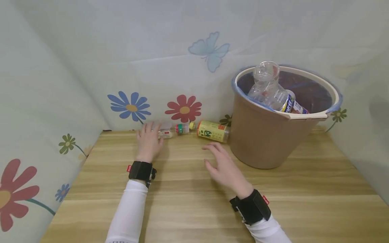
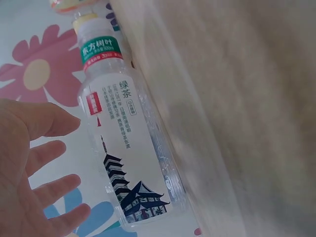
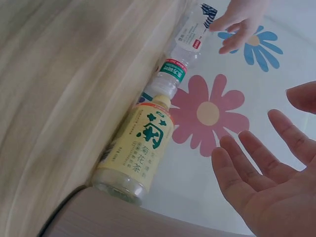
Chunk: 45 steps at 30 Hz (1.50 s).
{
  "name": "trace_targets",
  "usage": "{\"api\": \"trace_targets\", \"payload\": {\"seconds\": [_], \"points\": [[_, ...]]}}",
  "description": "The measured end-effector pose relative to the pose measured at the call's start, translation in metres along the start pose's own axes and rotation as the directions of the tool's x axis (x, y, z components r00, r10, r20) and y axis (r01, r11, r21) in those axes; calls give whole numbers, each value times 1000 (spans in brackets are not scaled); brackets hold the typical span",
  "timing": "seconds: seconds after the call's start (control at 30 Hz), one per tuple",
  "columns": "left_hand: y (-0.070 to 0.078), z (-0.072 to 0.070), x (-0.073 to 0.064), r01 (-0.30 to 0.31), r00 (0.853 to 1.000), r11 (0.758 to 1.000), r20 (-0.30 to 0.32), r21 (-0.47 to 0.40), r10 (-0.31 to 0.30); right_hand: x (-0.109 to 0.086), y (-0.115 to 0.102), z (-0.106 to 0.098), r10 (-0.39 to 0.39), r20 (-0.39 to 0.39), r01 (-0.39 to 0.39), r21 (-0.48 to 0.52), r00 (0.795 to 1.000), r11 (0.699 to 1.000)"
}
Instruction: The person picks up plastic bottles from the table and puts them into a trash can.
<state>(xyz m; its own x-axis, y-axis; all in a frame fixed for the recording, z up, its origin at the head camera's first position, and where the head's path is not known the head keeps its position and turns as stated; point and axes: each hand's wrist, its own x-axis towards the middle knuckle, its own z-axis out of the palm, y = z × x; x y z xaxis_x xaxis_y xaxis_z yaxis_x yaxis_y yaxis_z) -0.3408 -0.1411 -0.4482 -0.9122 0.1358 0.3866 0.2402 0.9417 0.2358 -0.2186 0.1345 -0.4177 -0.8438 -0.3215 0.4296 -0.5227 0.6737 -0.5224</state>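
Along the table's back edge lies a clear plastic bottle [image 2: 128,133] with a white pagoda label and a green and red neck band. My left hand [image 1: 148,141] reaches over its base end in the head view, covering part of it. In the left wrist view the fingers are spread beside the bottle, with nothing gripped. Cap to cap with it, a yellow-labelled bottle [image 3: 140,143] lies on its side, its base close to the brown bin [image 1: 267,141]. My right hand [image 1: 225,168] hovers in front of that yellow-labelled bottle, fingers loosely bent and holding nothing.
The bin stands at the back right with a pale rim and a bag liner. Inside it are a large clear bottle [image 1: 268,87] and other wrapped items. A flower-print sheet [image 1: 170,77] rises behind the wooden table [image 1: 188,202] and at its sides.
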Motion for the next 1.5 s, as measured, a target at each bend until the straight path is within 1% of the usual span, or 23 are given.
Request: {"api": "trace_targets", "payload": {"seconds": [0.17, 0.4, 0.53, 0.67, 0.77, 0.93, 1.13, 1.23, 1.37, 1.5], "points": [[-10, -2, 6, 31, 999, 999, 26, 8, -31, -1, -9, -3, -22, 10, 22, 9, 1000, 1000], [-20, -6, 7, 61, 993, 998, 97, 31, -64, -2, -17, -2, -68, 35, 68, 7, 997, 998], [-21, -7, 5, 65, 987, 997, 143, 32, -69, -2, -18, -2, -76, 32, 75, 9, 997, 997], [-20, -9, 2, 59, 984, 998, 169, 35, -64, -3, -18, -3, -71, 41, 70, 13, 997, 997], [-17, -11, -2, 48, 982, 998, 180, 40, -55, -3, -18, -4, -63, 51, 63, 12, 997, 998], [-5, -15, -11, 28, 978, 999, 204, 20, -31, -3, -15, -6, -51, 49, 50, 9, 998, 999], [6, -22, -24, 27, 968, 1000, 250, 9, -29, -2, -13, -8, -64, 59, 65, -4, 996, 998], [11, -28, -31, 16, 963, 1000, 270, 5, -17, 0, -12, -8, -66, 61, 66, -9, 996, 998], [18, -33, -41, -10, 961, 1000, 277, -4, 10, 1, -11, -11, -55, 63, 56, -17, 996, 998], [23, -38, -52, -22, 959, 1000, 284, -5, 22, 2, -10, -14, -48, 66, 49, -14, 997, 999]]}}
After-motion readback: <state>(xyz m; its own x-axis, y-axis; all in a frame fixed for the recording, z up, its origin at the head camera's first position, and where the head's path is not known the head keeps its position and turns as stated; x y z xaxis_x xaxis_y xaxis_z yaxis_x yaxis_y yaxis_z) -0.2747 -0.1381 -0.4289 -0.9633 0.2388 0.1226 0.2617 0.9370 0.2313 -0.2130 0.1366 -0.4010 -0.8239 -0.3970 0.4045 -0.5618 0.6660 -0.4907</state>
